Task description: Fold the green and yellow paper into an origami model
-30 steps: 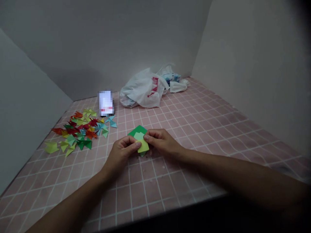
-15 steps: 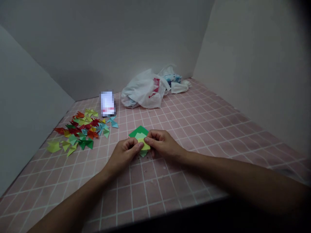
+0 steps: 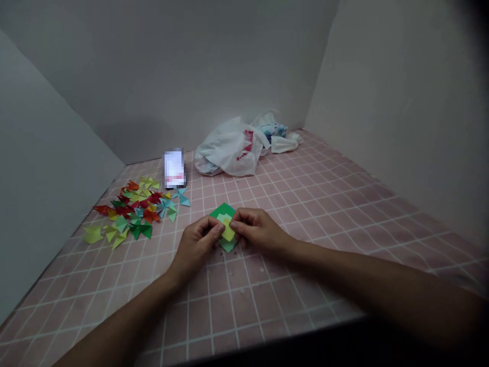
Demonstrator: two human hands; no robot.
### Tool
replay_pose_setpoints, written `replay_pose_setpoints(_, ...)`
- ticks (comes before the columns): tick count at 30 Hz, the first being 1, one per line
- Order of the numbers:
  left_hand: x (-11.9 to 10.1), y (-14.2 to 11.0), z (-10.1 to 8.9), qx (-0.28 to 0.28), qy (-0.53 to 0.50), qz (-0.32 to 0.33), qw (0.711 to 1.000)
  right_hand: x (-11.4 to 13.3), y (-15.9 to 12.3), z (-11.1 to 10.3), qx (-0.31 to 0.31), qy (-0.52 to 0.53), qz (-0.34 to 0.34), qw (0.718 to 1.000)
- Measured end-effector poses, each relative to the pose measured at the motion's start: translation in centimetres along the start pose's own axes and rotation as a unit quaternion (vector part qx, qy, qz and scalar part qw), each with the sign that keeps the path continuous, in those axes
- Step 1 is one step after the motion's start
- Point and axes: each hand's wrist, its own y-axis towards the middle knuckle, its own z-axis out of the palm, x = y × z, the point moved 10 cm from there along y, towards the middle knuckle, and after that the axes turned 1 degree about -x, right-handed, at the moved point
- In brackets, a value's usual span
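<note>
Surface: pink, white-gridded tabletop covering [image 3: 336, 214]. Left: loose spread of small folded multicoloured paper pieces [image 3: 138, 211]. Beyond them: blurred, bright-screened rectangular device [image 3: 174, 168]. Far middle: crumpled white plastic bag, red print [image 3: 229, 150]. Nearer, centre: dark green paper sheet [image 3: 223, 208].

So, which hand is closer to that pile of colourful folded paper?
Left. The left hand is to the right of the folded paper pile, apart from it; the right hand is farther right, beyond the yellow paper.

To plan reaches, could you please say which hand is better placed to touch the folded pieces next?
Probably the left hand: it is nearer the folded pieces, while the right hand is beyond the yellow paper.
</note>
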Motion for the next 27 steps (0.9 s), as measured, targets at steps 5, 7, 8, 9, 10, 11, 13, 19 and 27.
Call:
replay_pose_setpoints(5, 0.7, -0.2, 1.5, 0.057, -0.066, -0.041, 0.995, 2.8, -0.1, -1.2, -0.039, -0.108, -0.116, 0.987)
replay_pose_setpoints(7, 0.8, -0.3, 1.5, 0.056, -0.066, -0.045, 0.995, 2.7, -0.2, -0.7, -0.021, -0.106, -0.119, 0.987)
replay_pose_setpoints(8, 0.7, -0.3, 1.3, 0.044, -0.062, -0.041, 0.996, 2.5, -0.2, -0.5, -0.015, -0.093, -0.112, 0.989)
replay_pose_setpoints(9, 0.6, -0.3, 1.0, 0.028, -0.059, -0.034, 0.997, 2.0, -0.1, -0.4, -0.01, -0.068, -0.097, 0.993)
replay_pose_setpoints(10, 0.4, -0.4, 0.6, 0.011, -0.058, -0.025, 0.998, 1.5, -0.1, -0.2, -0.004, -0.033, -0.075, 0.997)
replay_pose_setpoints(11, 0.2, -0.4, 0.2, -0.005, -0.058, -0.015, 0.998, 0.8, -0.1, 0.2, 0.007, 0.006, -0.049, 0.999)
replay_pose_setpoints(13, -0.1, -0.4, -0.2, -0.023, -0.061, -0.003, 0.998, -0.3, 0.0, 1.0, 0.035, 0.063, -0.003, 0.997)
replay_pose_setpoints(19, -0.1, -0.1, -0.6, -0.037, -0.099, 0.006, 0.994, -0.7, 0.2, 1.2, 0.051, 0.043, 0.014, 0.998)
replay_pose_setpoints(27, -1.1, -0.2, -1.0, -0.064, -0.064, 0.024, 0.996, -0.2, 0.2, 1.1, 0.053, 0.019, -0.022, 0.998)
